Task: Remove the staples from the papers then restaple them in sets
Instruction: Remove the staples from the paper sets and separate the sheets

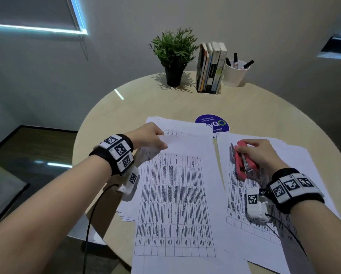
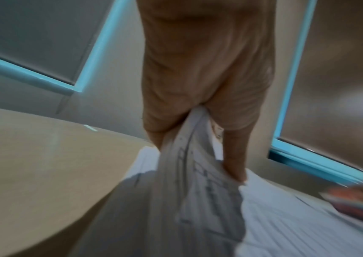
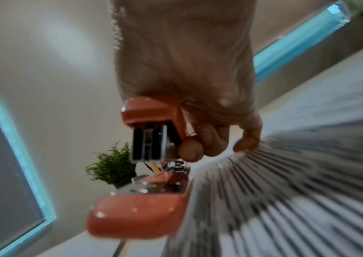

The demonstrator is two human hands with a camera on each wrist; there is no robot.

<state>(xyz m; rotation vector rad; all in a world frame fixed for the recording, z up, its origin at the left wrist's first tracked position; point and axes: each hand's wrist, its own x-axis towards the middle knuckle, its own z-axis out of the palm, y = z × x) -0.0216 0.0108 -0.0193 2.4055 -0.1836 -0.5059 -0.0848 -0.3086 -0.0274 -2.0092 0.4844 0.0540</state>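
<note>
Two spreads of printed table sheets lie on the round table (image 1: pixel 126 107). The left stack (image 1: pixel 175 194) has its top sheet's far left corner lifted and folded toward me, pinched by my left hand (image 1: pixel 155 139). In the left wrist view that sheet (image 2: pixel 198 165) hangs bunched between thumb and fingers of my left hand (image 2: pixel 198 121). My right hand (image 1: pixel 258 153) grips a red stapler (image 1: pixel 245 161) lying on its side on the right stack (image 1: pixel 245 204), its jaws swung open. The right wrist view shows the stapler (image 3: pixel 151 156) in my right hand (image 3: pixel 198 135), fingers curled round its upper arm.
At the table's far edge stand a potted plant (image 1: pixel 173 56), a row of books (image 1: pixel 211 68) and a white cup of markers (image 1: pixel 236 73). A round blue sticker (image 1: pixel 212 123) lies beyond the papers. More sheets stick out under the left stack near the table's left edge.
</note>
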